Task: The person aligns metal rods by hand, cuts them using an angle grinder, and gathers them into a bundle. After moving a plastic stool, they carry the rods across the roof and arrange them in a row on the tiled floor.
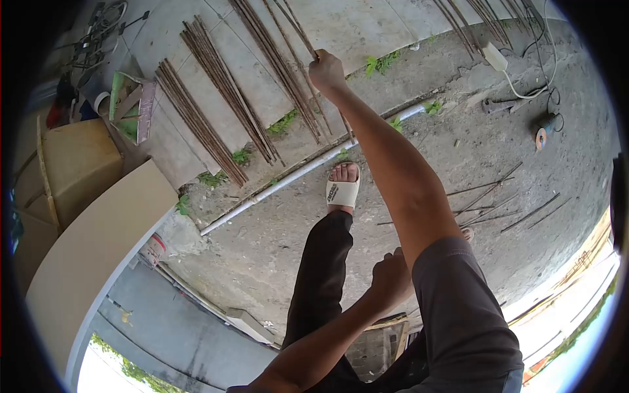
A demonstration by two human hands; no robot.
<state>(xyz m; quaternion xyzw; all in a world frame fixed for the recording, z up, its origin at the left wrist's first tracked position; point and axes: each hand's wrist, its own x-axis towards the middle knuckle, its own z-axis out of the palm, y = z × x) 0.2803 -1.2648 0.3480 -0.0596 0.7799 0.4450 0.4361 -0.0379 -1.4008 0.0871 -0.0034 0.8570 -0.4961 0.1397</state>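
Observation:
My right hand (327, 71) reaches out and is closed around thin rusty steel rods (301, 33), which run up past the top edge of the view. Just left of it, a bundle of similar rods (268, 46) lies on the pale tiled floor. My left hand (392, 278) is near my body, beside my right upper arm, with its fingers curled. What it holds, if anything, is hidden. Between my hands, a foot in a cream slipper (342, 191) rests on the concrete.
More rod bundles (223, 85) lie to the left. A white pipe (288, 178) crosses the ground before my foot. On the right are an angle grinder (545, 131), a power strip (495, 57) with cables, and loose rod pieces (485, 196). A curved pale panel (105, 255) stands left.

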